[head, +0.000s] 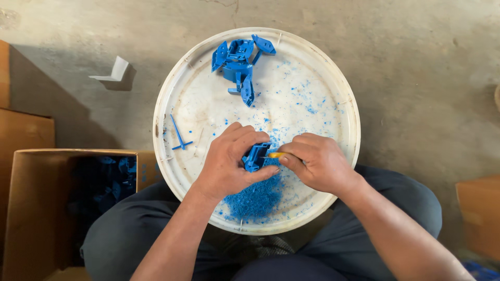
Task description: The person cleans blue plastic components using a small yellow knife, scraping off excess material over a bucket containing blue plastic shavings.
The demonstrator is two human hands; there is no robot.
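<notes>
My left hand (233,160) grips a small blue plastic part (256,156) over a round white tray (350,119) resting on my lap. My right hand (316,161) holds a small yellow-handled tool (275,154) with its tip against the part. Under both hands lies a heap of blue plastic shavings (258,200). A cluster of several blue plastic parts (239,65) sits at the tray's far side. A thin blue cross-shaped sprue piece (178,135) lies at the tray's left.
An open cardboard box (31,208) at my left holds more blue parts (112,179). A small white bent piece (115,72) lies on the concrete floor. Another cardboard box (479,213) stands at the right.
</notes>
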